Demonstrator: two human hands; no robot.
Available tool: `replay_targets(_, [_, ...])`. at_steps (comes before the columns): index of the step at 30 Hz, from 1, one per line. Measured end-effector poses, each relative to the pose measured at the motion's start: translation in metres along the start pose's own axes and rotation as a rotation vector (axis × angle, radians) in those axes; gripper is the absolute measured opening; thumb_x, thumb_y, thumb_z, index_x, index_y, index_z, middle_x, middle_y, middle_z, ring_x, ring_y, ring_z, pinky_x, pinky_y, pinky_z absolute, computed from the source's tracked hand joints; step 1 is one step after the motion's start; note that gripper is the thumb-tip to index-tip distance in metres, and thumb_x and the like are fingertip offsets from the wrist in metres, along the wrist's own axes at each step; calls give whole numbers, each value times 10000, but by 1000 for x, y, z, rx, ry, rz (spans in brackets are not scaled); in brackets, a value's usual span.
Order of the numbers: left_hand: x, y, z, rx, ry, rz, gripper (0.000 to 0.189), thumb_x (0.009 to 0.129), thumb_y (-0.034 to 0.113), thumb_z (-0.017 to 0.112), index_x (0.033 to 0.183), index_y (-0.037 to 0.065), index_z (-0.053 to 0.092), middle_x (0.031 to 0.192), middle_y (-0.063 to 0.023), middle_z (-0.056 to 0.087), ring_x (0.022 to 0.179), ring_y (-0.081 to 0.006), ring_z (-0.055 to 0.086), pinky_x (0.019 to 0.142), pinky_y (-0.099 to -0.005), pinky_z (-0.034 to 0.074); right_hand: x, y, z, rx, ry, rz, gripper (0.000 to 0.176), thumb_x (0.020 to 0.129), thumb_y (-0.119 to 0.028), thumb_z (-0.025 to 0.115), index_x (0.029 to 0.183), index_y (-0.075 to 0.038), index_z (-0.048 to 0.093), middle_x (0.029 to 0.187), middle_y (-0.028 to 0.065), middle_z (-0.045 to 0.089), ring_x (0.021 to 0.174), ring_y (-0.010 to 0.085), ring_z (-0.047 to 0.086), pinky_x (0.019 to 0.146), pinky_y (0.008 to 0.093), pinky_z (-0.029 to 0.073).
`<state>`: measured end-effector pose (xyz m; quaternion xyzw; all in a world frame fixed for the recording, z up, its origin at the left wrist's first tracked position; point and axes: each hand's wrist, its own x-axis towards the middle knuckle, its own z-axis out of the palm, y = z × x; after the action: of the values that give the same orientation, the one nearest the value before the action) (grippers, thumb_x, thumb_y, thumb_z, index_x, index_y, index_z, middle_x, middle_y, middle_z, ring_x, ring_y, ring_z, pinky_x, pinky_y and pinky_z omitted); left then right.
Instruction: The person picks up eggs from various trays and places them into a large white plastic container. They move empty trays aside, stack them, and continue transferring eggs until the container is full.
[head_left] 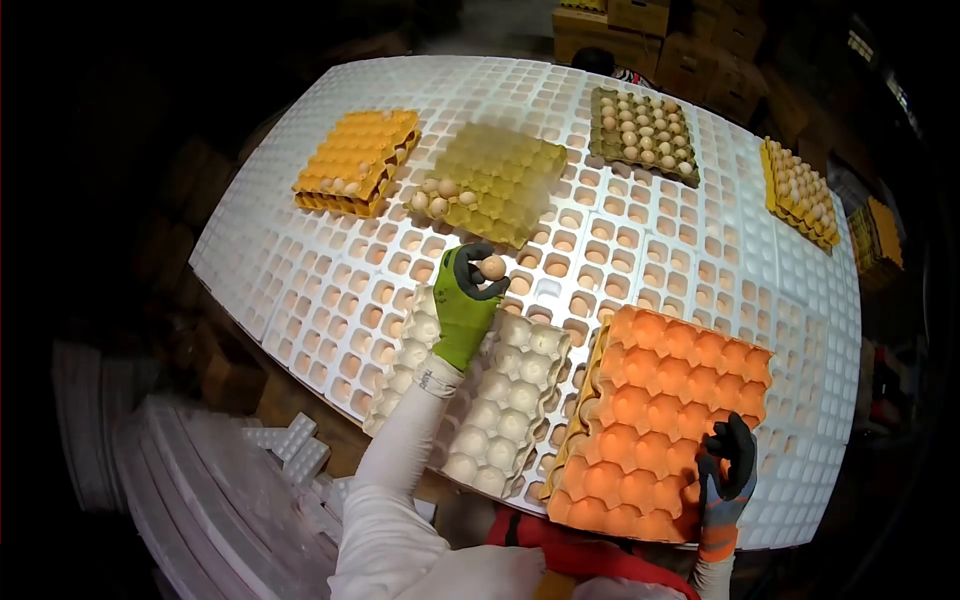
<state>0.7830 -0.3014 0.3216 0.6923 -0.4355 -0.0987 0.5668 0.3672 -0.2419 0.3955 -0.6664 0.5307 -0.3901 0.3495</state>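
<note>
On white foam (270, 190), olive tray (688, 179) of eggs (646, 131), egg (492, 268) in left hand (465, 312)

Egg (492, 267) partly hidden by left hand (466, 300); grey tray (506, 400), by left forearm (405, 435); olive tray (510, 180) blurred.

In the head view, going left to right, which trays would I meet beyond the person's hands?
Yellow-orange tray stack → olive-yellow tray with a few eggs toward its left → egg-filled greenish tray → egg-filled yellow tray stack.
</note>
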Motion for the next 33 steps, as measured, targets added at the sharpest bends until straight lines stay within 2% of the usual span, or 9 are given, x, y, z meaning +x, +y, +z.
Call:
replay_targets(12, [134, -160, 23, 647, 105, -36, 391, 752, 278, 755, 1092, 109, 664, 1065, -166, 679, 1013, -383, 641, 851, -457, 523, -19, 13, -18, -143, 167, 9, 481, 890, -74, 674, 1353, -3, 566, 1161, 139, 606, 975, 233, 635, 879, 343, 517])
replay_targets(14, [127, -142, 20, 607, 190, 52, 434, 782, 292, 802, 1130, 57, 694, 1100, -152, 715, 998, -333, 683, 857, -399, 539, -20, 22, -42, -313, 175, 44, 504, 906, -104, 684, 1381, -13, 542, 1260, 139, 592, 1067, 241, 619, 921, 361, 507])
replay_targets(17, [63, -60, 18, 25, -139, -141, 380, 869, 193, 738, 1182, -11, 672, 1063, -126, 727, 940, -223, 689, 848, -342, 534, -22, 45, -50, -413, 159, 221, 519, 972, -202, 628, 1441, -36, 481, 1411, 145, 525, 1235, 298, 546, 1005, 418, 464])
replay_targets(21, [-78, 43, -3, 23, -1000, -151, 517, 896, 294, 686, 1333, 32, 597, 1263, -187, 629, 1101, -245, 629, 955, -364, 504, -26, 68, -62, -178, 34, 383, 495, 995, -237, 628, 1430, -35, 508, 1200, 77, 633, 1035, 160, 576, 896, 286, 476])
replay_targets(22, [-120, 53, -6, 289, -961, 183, 636, 896, 315, 693, 1417, 2, 504, 1372, -224, 557, 1218, -311, 576, 1036, -418, 463, -26, 66, -66, -128, 32, 372, 495, 992, -228, 629, 1429, -28, 508, 1179, 71, 637, 1016, 152, 572, 889, 276, 474])
replay_targets(24, [-164, 98, -2, 266, -809, 181, 742, 895, 292, 709, 1476, -47, 395, 1417, -267, 515, 1305, -342, 519, 1090, -453, 414, -25, 44, -67, -94, 70, 279, 485, 993, -190, 608, 1433, -16, 500, 1221, 92, 637, 1036, 166, 581, 891, 288, 485])
replay_targets(27, [-188, 104, -2, 137, -627, 42, 803, 888, 246, 711, 1500, -86, 312, 1389, -263, 543, 1277, -290, 558, 1050, -402, 458, -24, -18, -77, -249, 98, 126, 502, 977, -130, 585, 1450, -5, 473, 1369, 136, 577, 1190, 226, 572, 984, 352, 476])
replay_targets(30, [-154, 122, -55, -248, -701, -542, 671, 911, 273, 676, 1435, -73, 440, 1260, -211, 646, 1106, -209, 640, 932, -328, 511, -13, -73, -49, -48, 50, -73, 600, 877, -79, 702, 1424, 30, 478, 1374, 146, 578, 1262, 256, 562, 1077, 370, 422])
replay_targets(33, [-110, 92, -140, -173, -790, -604, 478, 966, 328, 588, 1250, -56, 612, 977, -108, 715, 856, -136, 632, 788, -274, 509, 4, -114, -25, -199, -63, -303, 683, 811, -69, 776, 1421, 23, 485, 1317, 198, 603, 1193, 318, 610, 1012, 380, 477])
